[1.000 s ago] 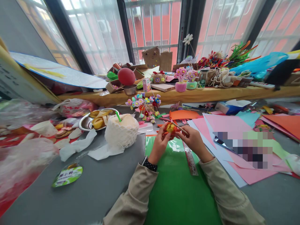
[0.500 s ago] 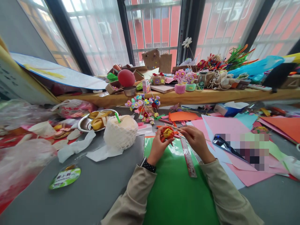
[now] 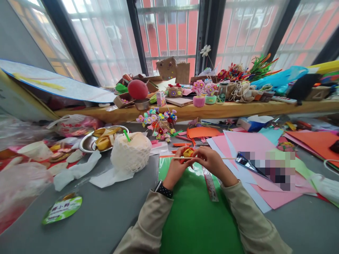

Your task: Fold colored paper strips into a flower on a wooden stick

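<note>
My left hand (image 3: pixel 177 170) is closed around a red and yellow paper flower (image 3: pixel 188 152), low over a green mat (image 3: pixel 198 218). My right hand (image 3: pixel 209 160) has its fingers pinched at the flower's right side, on a thin pale stick (image 3: pixel 229 158). The stick lies level across the front of the flower and sticks out past the right hand. Both hands' fingertips meet near the flower, so their exact contact is partly hidden. Under the right wrist, a patterned ruler (image 3: pixel 211 185) rests on the mat.
Left of the mat stands a coconut in white netting (image 3: pixel 131 153) with a green straw. Behind it is a metal bowl (image 3: pixel 86 144) of peels. A phone (image 3: pixel 247 164) lies on pink paper (image 3: pixel 275 201) at right. Craft flowers (image 3: pixel 159 121) stand beyond my hands.
My right hand has moved left to the flower, and the stick has turned from slanting to level. The flower stays in my left hand. The whole view has shifted slightly.
</note>
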{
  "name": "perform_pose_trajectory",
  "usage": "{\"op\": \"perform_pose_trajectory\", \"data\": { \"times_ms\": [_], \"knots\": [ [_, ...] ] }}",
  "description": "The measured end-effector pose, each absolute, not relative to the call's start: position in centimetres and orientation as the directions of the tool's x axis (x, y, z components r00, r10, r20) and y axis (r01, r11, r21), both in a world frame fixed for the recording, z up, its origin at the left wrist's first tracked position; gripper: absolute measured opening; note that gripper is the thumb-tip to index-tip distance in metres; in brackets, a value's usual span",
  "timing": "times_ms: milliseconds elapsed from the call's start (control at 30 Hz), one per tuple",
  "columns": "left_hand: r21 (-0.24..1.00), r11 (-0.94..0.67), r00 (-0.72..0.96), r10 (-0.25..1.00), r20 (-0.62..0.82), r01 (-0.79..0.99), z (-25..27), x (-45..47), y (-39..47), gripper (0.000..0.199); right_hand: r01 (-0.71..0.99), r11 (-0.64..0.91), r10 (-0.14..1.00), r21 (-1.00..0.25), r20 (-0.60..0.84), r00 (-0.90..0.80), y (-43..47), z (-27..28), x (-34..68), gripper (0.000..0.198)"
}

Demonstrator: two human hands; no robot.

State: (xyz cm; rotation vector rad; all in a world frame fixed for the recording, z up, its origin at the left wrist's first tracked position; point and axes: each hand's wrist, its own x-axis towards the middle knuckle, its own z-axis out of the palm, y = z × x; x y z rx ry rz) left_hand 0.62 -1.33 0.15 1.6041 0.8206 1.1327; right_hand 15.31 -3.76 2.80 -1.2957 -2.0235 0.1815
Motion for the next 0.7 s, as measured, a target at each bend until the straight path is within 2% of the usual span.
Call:
{"op": "perform_pose_trajectory", "data": {
  "times_ms": [200,333,600,700],
  "knots": [
    [0.973,-0.189,0.443,0.867,0.227,-0.129,0.18,0.65,-1.15,0.055,0.748,0.394,0.881,-0.534,0.451,-0.143,-3.52,2.36,15.57,0.016],
    [0.977,-0.116,0.484,0.854,0.189,-0.177,0.31,0.59,-1.09,0.057,0.744,0.411,0.866,-0.527,0.481,-0.137,-3.44,2.26,15.55,0.017],
    [0.986,-0.114,0.461,0.873,0.157,-0.118,0.35,0.50,-1.01,0.061,0.710,0.438,0.850,-0.552,0.511,-0.127,-3.53,2.36,15.26,0.017],
    [0.987,-0.123,0.449,0.880,0.158,-0.105,0.33,0.44,-0.95,0.062,0.725,0.447,0.841,-0.524,0.523,-0.140,-3.51,2.32,15.20,0.016]
  ]
}}
